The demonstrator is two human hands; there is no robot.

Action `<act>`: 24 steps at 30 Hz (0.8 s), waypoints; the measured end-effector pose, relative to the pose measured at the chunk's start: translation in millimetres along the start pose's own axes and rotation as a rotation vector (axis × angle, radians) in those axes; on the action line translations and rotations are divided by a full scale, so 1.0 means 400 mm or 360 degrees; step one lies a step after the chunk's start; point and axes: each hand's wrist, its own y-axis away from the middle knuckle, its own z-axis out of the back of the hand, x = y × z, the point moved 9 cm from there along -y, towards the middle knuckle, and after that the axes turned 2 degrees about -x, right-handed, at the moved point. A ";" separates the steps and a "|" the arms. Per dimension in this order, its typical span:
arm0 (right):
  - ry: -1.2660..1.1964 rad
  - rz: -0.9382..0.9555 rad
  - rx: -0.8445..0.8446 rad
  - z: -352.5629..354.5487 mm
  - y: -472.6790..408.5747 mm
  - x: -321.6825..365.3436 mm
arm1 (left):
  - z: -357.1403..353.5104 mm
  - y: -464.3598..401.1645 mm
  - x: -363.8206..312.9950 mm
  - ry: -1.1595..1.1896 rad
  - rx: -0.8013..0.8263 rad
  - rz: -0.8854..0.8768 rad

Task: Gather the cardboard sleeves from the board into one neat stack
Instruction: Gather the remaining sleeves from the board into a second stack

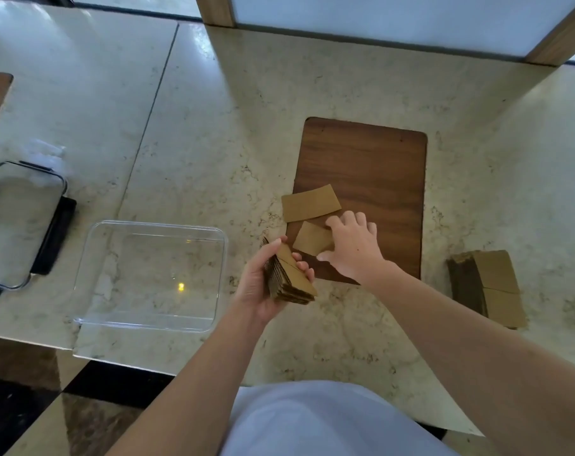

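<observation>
Head view: marble counter (pixel 362 83) w/ a dark wooden board (pixel 371 166) lying flat right of centre. Left of the board, near the counter's front edge, sits a clear plastic container (pixel 92 258), nothing visible inside. Further left, at the frame edge, a clear lid w/ dark clips (pixel 16 222) lies on the counter; a whitish blurry item just behind it, can't tell what. Far right, well apart from the board, a separate pile of cardboard sleeves (pixel 496 284) lies on the counter, fanned a bit so its dark edge shows on the left side. Wood-framed pale panel (pixel 394 21) stands along the back. Nothing sits between the hands and the board; container is just left of the left hand, not in the way.

Task items: 2 loose sleeves on the board's near-left corner. Far sleeve (pixel 311 203) lies flat, its left end overhanging the board edge onto the marble. Near sleeve (pixel 312 238) is just below it, tilted. Right hand (pixel 355 248) is over the near sleeve, fingers spread & curled, thumb and fingertips touching its right edge – pinching it, though whether it's lifted off the board I can't tell. Left hand (pixel 263 281) is closed round a stack of sleeves (pixel 291 278), held at an angle just off the board's near-left corner, thumb on the far side, fingertips wrapped over the top face. Stack is near the right hand's sleeve, not touching.
</observation>
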 end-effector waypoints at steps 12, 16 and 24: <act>-0.1684 -0.0461 0.0534 0.019 0.078 -0.011 | 0.057 -0.040 0.033 -0.0115 -0.0184 0.0043; -0.1608 -0.0073 0.1226 0.034 0.122 0.061 | 0.044 -0.031 0.020 -0.0324 -0.0102 0.0082; -0.0141 0.0626 0.0936 0.107 0.036 0.209 | -0.036 0.018 0.118 -0.0113 0.0504 0.0664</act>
